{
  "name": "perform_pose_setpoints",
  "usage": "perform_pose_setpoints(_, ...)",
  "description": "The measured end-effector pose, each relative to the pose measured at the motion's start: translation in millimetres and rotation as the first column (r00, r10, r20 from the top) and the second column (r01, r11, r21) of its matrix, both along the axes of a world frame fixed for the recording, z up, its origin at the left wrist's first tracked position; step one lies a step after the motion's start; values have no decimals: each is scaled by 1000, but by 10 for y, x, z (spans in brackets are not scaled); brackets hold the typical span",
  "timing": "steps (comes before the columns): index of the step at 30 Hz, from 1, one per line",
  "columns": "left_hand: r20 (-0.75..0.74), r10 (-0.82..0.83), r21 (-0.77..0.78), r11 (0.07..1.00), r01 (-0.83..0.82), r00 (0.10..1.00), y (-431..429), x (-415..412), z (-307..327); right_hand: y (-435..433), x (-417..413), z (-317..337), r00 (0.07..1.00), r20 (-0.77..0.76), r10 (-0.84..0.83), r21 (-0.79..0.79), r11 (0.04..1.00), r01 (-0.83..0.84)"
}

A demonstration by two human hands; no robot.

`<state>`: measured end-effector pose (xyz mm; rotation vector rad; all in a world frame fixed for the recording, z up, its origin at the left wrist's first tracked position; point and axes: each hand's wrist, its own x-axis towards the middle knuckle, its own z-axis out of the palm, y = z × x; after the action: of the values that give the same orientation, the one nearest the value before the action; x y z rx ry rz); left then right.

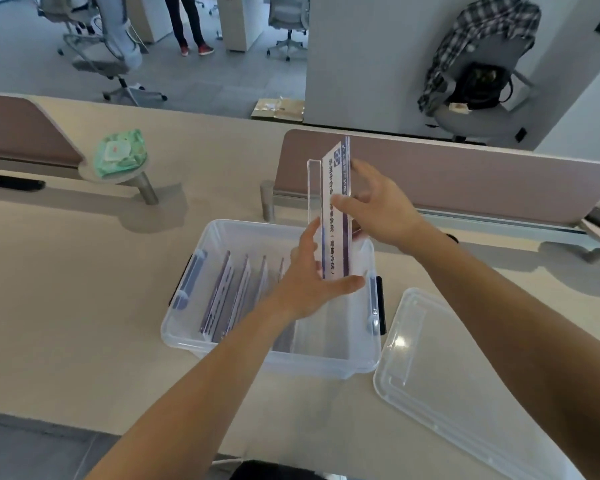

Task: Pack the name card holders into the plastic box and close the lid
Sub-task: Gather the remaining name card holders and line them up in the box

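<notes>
Held holder: clear name card holder (333, 209) with a printed card inside, stood on end above the right side of the plastic box (257, 355).
Left hand (312, 289): cradles the holder's lower end, thumb curled beneath it, fingers up along its left edge.
Right hand (378, 206): pinches the holder at mid-height, with the thumb on the printed face and the fingers behind.
Packed holders (229, 296): several stand on edge in a row in the box's left half.
Box: open, on the desk (84, 271), side latches hanging down.
Lid (465, 375): clear, flat on the desk just right of the box.
Background: green tissue pack (120, 154) at far left, pink divider panel (465, 174) behind the box.
</notes>
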<state>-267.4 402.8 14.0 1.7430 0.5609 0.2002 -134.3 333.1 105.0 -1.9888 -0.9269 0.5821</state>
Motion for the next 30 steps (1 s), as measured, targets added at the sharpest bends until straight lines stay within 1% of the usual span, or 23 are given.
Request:
perform_pose_setpoints(2, 6, -9, 46, 999, 9, 1000, 78, -9, -111, 56, -54, 39, 993, 109, -51, -59, 997, 57)
perform_pose_setpoints(5, -9, -44, 136, 990, 45, 999, 153, -36, -240, 140, -133, 39, 947, 308, -94, -160, 976, 149)
perform_pose_setpoints(8, -28, -156, 197, 968, 158, 987, 276, -53, -336, 183, -217, -36, 921, 368, -126, -154, 969, 194)
perform_pose_setpoints(11, -137, -281, 251, 918, 308, 950, 488, -150, -468, 148, -246, -130, 913, 368, -176, -148, 958, 245)
perform_pose_setpoints(13, -219, -282, 287, 896, 338, 934, 690, -260, -595, 60, -233, -195, 914, 330, -238, -145, 944, 297)
perform_pose_setpoints(14, -265, -272, 333, 874, 353, 925, 805, -321, -678, 12, -218, -238, 913, 311, -265, -139, 937, 319)
perform_pose_setpoints(16, -376, -272, 436, 792, 428, 886, 993, -432, -852, -71, -185, -332, 912, 296, -285, -151, 928, 339)
perform_pose_setpoints(19, -511, -293, 436, 722, 537, 808, 1037, -504, -1061, -120, -160, -526, 928, 288, -235, -236, 922, 307)
perform_pose_setpoints(20, -541, -309, 439, 689, 577, 782, 998, -481, -1120, -115, -150, -611, 936, 281, -213, -273, 917, 291)
perform_pose_setpoints(22, -580, -348, 475, 589, 654, 736, 901, -375, -1220, -90, -122, -806, 945, 263, -196, -336, 899, 280)
perform_pose_setpoints(24, -602, -363, 515, 505, 693, 711, 839, -270, -1293, -36, -84, -1003, 943, 266, -200, -389, 873, 295)
perform_pose_setpoints(25, -620, -363, 516, 478, 710, 695, 820, -223, -1327, -6, -54, -1095, 942, 273, -194, -426, 854, 299)
perform_pose_setpoints(27, -651, -357, 495, 471, 730, 671, 812, -167, -1393, 72, -11, -1264, 946, 292, -144, -517, 808, 282)
perform_pose_setpoints(30, -653, -349, 482, 494, 724, 672, 837, -154, -1456, 222, 5, -1505, 951, 305, -37, -646, 727, 235)
